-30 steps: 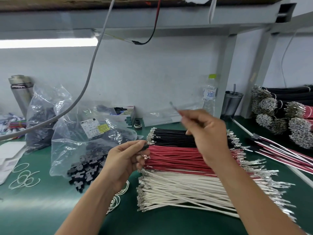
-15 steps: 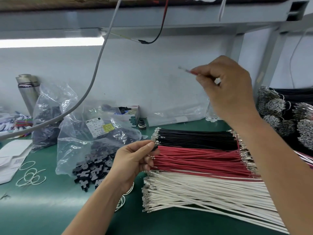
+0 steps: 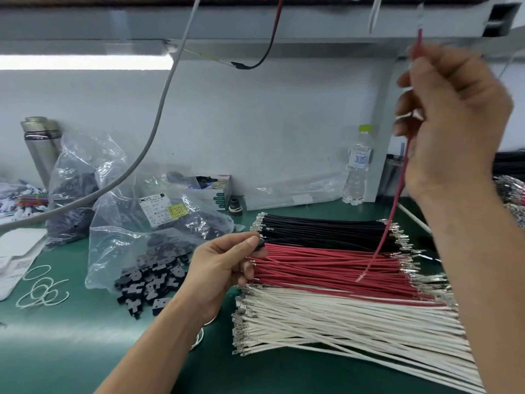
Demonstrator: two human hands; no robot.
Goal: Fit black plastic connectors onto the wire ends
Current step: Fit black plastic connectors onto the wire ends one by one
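My right hand is raised at the upper right and grips a single red wire, which hangs down over the wire stacks, its metal terminal near the red pile. My left hand pinches a small black plastic connector between thumb and fingers, just left of the stacks. On the green bench lie three stacks of cut wires: black, red and white, all with crimped metal ends. A loose heap of black connectors spills from a clear bag.
Clear plastic bags of dark parts sit at the back left beside a metal flask. A water bottle stands by the wall. A grey cable hangs across. White wire loops lie at the left. More wire bundles at far right.
My right hand has lifted the red wire off the pile and risen up and to the right, so the wire now hangs vertically. My left hand stays put with the connector.
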